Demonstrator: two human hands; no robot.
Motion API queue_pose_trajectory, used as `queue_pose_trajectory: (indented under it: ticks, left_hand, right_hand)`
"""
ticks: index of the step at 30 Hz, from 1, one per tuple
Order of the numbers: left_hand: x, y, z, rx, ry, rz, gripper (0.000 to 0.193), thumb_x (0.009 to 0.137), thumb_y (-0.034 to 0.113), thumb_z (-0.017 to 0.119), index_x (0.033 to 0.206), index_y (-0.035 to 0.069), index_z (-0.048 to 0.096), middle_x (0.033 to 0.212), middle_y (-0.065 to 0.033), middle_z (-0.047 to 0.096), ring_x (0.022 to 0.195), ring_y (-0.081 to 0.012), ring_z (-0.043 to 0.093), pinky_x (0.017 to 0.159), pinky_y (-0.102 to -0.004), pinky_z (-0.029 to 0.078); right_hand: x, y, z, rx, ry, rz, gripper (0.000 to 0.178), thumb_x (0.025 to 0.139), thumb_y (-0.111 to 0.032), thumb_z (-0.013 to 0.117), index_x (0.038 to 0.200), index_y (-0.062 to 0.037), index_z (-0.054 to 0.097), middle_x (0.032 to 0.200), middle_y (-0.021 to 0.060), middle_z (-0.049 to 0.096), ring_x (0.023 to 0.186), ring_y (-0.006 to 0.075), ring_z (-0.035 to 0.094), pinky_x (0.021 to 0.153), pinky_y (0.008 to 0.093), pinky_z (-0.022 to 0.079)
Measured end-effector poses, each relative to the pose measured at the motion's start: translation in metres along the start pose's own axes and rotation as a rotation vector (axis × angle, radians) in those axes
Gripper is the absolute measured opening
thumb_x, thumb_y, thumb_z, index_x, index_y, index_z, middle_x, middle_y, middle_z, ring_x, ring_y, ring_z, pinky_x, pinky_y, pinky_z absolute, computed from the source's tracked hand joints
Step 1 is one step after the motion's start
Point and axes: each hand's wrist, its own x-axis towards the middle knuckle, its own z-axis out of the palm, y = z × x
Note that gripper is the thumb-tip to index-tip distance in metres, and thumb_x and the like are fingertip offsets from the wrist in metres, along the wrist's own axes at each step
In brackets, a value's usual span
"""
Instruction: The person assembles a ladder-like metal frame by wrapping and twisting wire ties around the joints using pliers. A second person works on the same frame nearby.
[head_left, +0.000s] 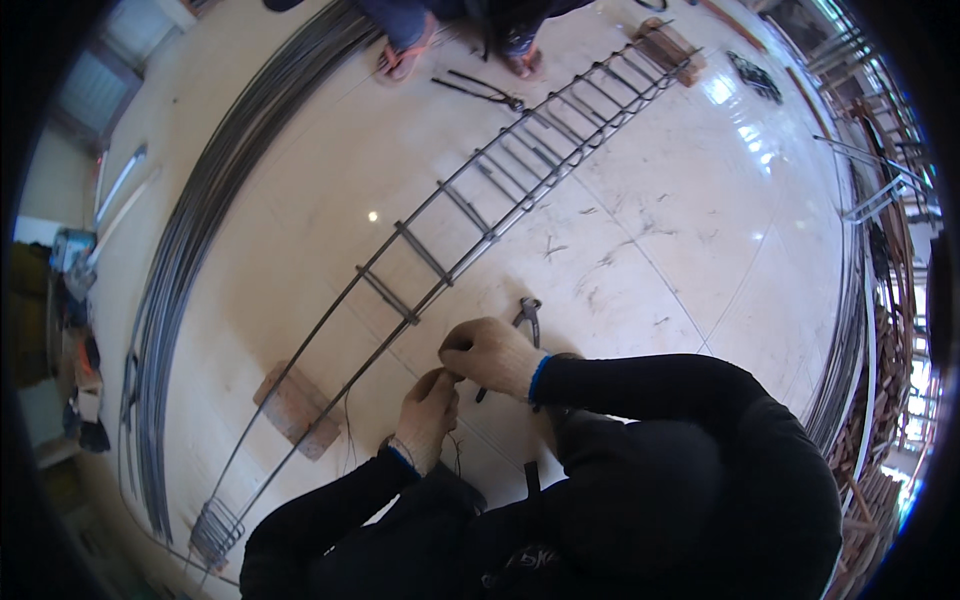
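My left hand (428, 415) and my right hand (490, 355), both in pale work gloves with blue cuffs, meet fingertip to fingertip over the floor. Their fingers are pinched together, and whatever lies between them is too small to make out. Thin wire strands (457, 452) hang beside my left hand. A pair of pincers (529, 314) lies on the floor by my right hand, which covers part of its handles. Just beyond my hands a long steel rebar cage (490, 237) runs diagonally from lower left to upper right, with stirrups spaced along its far part.
Bricks (297, 410) prop the cage's near end, and another brick block (668, 52) its far end. Loose stirrups (216, 530) bunch at lower left. A rebar bundle (205, 190) curves along the left. Another person's feet (405, 58) and long-handled pincers (480, 90) are at the top.
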Motion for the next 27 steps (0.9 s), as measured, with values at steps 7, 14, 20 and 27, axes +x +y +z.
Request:
queue_pose_trajectory:
  ticks: [7, 14, 20, 27]
  left_hand:
    - [0.009, -0.004, -0.019, -0.426, -0.318, -0.123, 0.029, 0.112, 0.039, 0.06, 0.114, 0.01, 0.061, 0.068, 0.0061, 0.037, 0.053, -0.0077, 0.035, 0.05, -0.0276, 0.029]
    - [0.014, -0.002, -0.037, -0.32, -0.279, -0.099, 0.024, 0.111, 0.035, 0.061, 0.116, 0.012, 0.063, 0.069, 0.0068, 0.039, 0.055, -0.0068, 0.039, 0.05, -0.0265, 0.032]
    - [0.005, 0.0, -0.013, 0.223, 0.075, 0.233, 0.033, 0.11, 0.033, 0.06, 0.123, 0.005, 0.068, 0.074, 0.0052, 0.052, 0.06, -0.0057, 0.047, 0.053, -0.0256, 0.039]
    - [0.005, 0.007, -0.009, 0.017, 0.081, 0.132, 0.033, 0.111, 0.031, 0.063, 0.128, 0.004, 0.067, 0.085, 0.002, 0.058, 0.067, -0.0072, 0.052, 0.055, -0.0258, 0.042]
  right_hand:
    - [0.007, 0.004, -0.01, 0.11, -0.182, -0.221, 0.026, 0.099, -0.018, 0.065, 0.116, 0.0006, 0.073, 0.102, 0.0146, 0.078, 0.093, 0.0223, 0.075, 0.085, 0.0355, 0.06]
    - [0.008, -0.009, -0.012, 0.02, -0.128, -0.302, 0.027, 0.098, -0.02, 0.066, 0.111, 0.0017, 0.074, 0.099, 0.0143, 0.077, 0.093, 0.0228, 0.074, 0.085, 0.0372, 0.058]
    - [0.0, -0.023, -0.018, 0.179, -0.126, 0.04, 0.038, 0.096, -0.027, 0.072, 0.117, 0.0039, 0.075, 0.091, 0.009, 0.076, 0.079, 0.0161, 0.07, 0.072, 0.0318, 0.058]
    - [-0.012, -0.021, -0.015, 0.236, -0.126, 0.14, 0.045, 0.096, -0.033, 0.077, 0.122, 0.0034, 0.074, 0.093, 0.009, 0.073, 0.076, 0.0125, 0.066, 0.067, 0.0288, 0.056]
